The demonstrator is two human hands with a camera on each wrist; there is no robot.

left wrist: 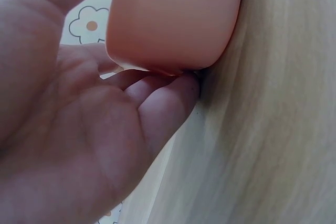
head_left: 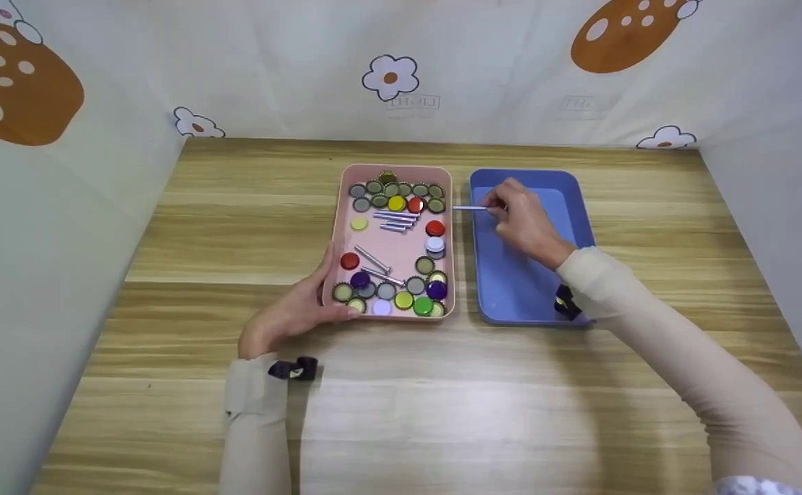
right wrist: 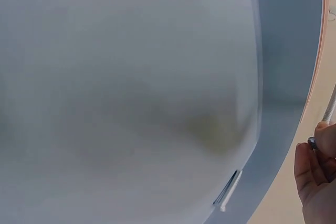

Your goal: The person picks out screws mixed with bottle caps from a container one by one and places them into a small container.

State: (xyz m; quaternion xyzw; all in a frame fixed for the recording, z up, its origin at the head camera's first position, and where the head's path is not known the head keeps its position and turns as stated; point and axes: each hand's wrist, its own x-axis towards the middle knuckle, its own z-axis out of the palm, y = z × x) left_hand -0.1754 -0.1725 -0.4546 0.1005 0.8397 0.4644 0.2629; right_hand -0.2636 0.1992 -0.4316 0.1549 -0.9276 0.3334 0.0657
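Observation:
My right hand [head_left: 526, 223] is over the far part of the blue tray [head_left: 532, 315]. It pinches a silver bolt [head_left: 470, 207] by its head end, and the shank points left toward the pink tray [head_left: 338, 220]. The right wrist view shows thread on this shank. Another metal piece, apparently bolts [right wrist: 227, 190], lies in the blue tray by its wall. At the pink tray's near left corner, my left hand [head_left: 291, 313] grips the side, thumb along the front rim and fingertips tucked under the edge. Silver bolts [head_left: 373, 259] lie inside among bottle caps [head_left: 423, 306].
Bottle caps of several colours crowd the far and near ends of the pink tray, including red caps [head_left: 435, 228]. Both trays stand side by side on a wooden table [head_left: 236, 206], a narrow gap between them. Patterned white cloth [head_left: 291, 69] hangs behind and at both sides.

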